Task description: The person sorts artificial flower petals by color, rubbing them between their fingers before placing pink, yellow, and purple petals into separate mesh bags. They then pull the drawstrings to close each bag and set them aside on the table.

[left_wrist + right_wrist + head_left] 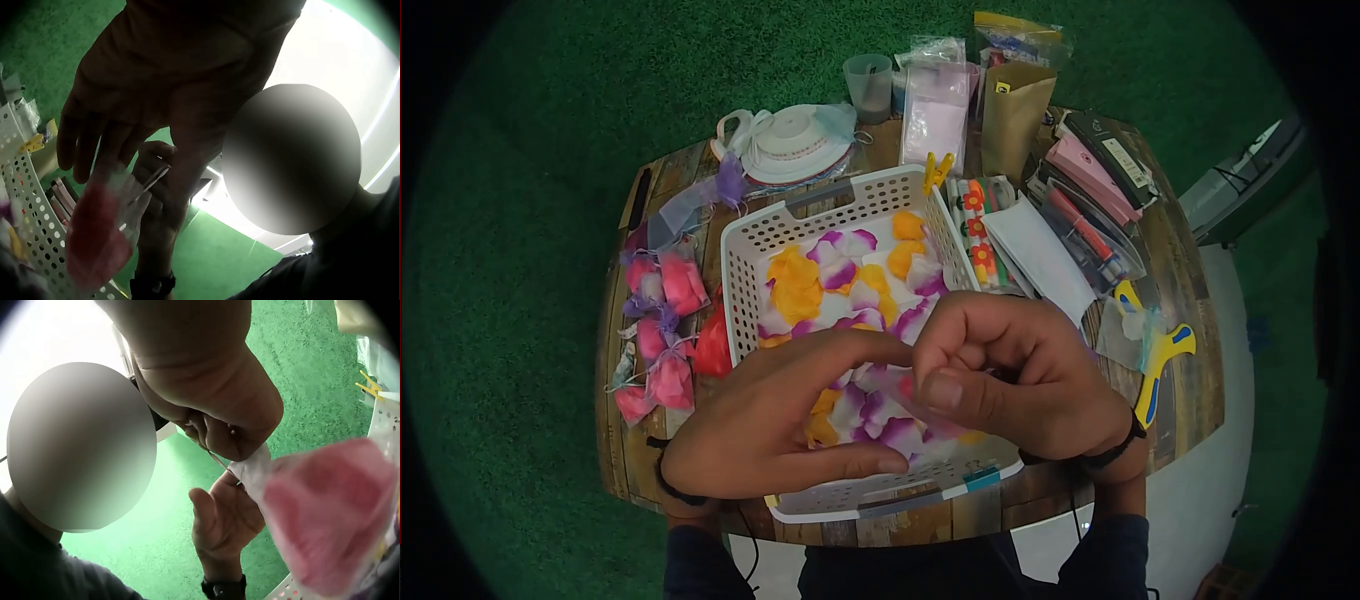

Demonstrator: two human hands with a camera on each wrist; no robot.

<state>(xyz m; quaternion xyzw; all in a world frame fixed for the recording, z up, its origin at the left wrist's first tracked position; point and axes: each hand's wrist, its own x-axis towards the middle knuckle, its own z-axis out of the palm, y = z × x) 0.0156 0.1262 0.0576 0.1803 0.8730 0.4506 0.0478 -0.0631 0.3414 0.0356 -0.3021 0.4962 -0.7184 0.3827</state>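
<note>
My right hand has its fingers curled and pinches the thin drawstring of a small sheer pouch with pink contents. The pouch hangs below those fingers, mostly hidden behind the hands in the head view. Fingers extended and thumb apart, my left hand is held close beside the right one. In the left wrist view the pouch overlaps the left fingertips. Both hands are above a white perforated basket, in which orange petals and purple-and-white petals are spread.
Pink-filled pouches lie left of the basket. Behind it stand a ribbon spool, a plastic cup and a brown paper bag. On the right are a pen box and a yellow-and-blue tool.
</note>
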